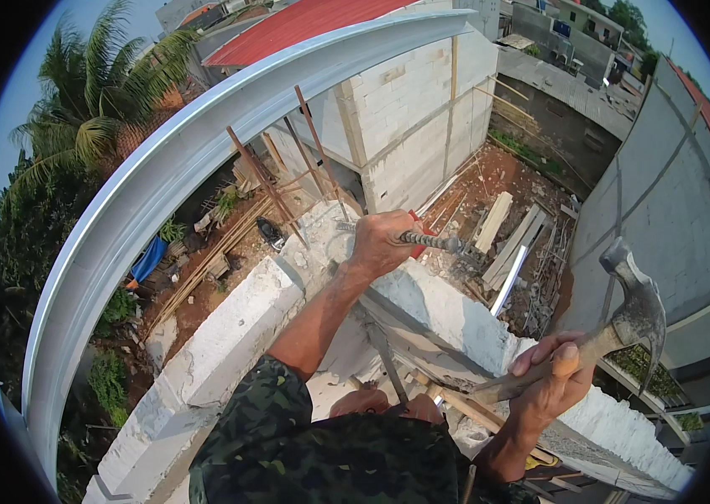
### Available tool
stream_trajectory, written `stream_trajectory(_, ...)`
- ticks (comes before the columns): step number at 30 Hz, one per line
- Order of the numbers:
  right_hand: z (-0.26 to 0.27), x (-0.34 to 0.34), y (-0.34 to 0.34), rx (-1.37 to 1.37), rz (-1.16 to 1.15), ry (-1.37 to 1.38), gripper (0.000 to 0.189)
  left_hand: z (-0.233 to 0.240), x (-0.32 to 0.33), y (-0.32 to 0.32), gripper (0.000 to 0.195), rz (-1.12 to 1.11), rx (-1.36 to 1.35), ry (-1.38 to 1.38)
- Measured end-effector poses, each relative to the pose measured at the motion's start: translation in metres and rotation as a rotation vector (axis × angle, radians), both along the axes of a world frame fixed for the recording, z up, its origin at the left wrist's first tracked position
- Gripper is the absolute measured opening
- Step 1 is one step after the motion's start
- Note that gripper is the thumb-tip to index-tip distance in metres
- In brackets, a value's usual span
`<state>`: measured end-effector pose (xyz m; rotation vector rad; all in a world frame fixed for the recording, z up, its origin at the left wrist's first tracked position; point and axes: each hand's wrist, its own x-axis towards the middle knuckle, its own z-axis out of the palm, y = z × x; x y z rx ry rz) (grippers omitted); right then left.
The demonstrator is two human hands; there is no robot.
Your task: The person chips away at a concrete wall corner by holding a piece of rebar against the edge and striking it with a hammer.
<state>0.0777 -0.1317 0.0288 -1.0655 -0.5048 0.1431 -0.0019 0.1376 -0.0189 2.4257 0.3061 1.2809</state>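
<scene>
My left hand (383, 242) is closed around a ribbed steel bar (424, 239), above the corner where two rough white block walls meet. The bar's blunt end sticks out to the right of my fist and its other end shows to the left, over the concrete corner (323, 230). In my right hand (553, 372), at the lower right, is the wooden handle of a claw hammer (635, 309). The hammer is raised, its head up and to the right. Part of a red object (418, 249) shows behind my left hand; what it is I cannot tell.
Rusty rebars (266, 183) stand up from the corner. A long metal channel beam (159, 151) arcs across the left and top. White wall tops (222, 340) run down both sides, with a drop beyond to ground holding planks (515, 246) and a motorcycle (271, 233).
</scene>
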Motion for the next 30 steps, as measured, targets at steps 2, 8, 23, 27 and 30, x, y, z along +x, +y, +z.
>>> stream_trajectory(2,0.025,0.007,-0.003,0.242,-0.241,0.089,0.038,0.007,0.004,0.002,0.03,0.007,-0.021,-0.034)
stream_trajectory(8,-0.022,-0.019,0.033,-0.514,0.434,0.157,0.029,-0.014,0.006,0.017,0.03,0.042,0.067,-0.011)
stream_trajectory(23,-0.009,-0.006,0.012,0.042,-0.052,-0.118,0.036,0.016,-0.008,0.032,0.025,0.061,-0.011,-0.132)
stream_trajectory(27,-0.019,0.0,0.005,0.017,-0.129,-0.051,0.034,0.037,-0.035,0.029,0.026,0.157,0.171,-0.139)
stream_trajectory(30,-0.02,0.004,-0.001,0.011,-0.223,0.013,0.031,0.045,-0.04,0.029,0.028,0.145,-0.045,-0.269)
